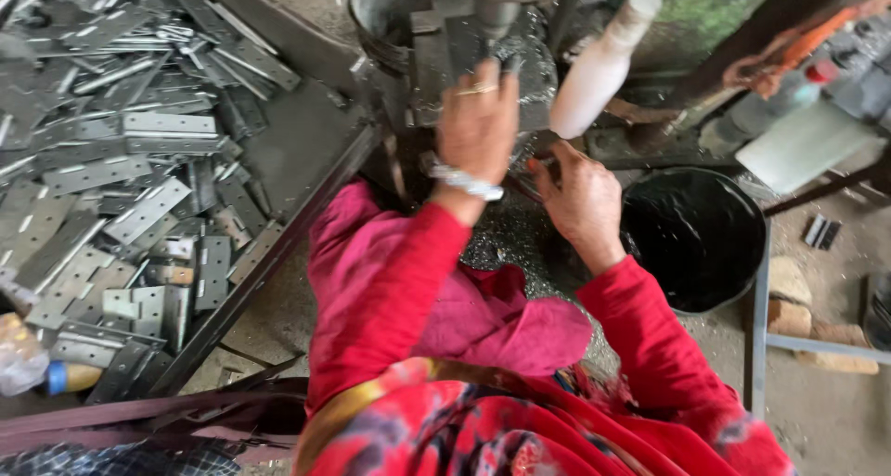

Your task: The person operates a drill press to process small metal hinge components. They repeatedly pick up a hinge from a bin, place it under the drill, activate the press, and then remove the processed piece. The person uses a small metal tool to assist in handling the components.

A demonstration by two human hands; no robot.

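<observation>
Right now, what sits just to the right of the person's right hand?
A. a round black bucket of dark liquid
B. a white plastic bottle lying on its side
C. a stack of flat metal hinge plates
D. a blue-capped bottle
A: the round black bucket of dark, glossy liquid stands directly beside the right hand, while the metal hinge plates are heaped far off on the other side, beyond the left hand.
</observation>
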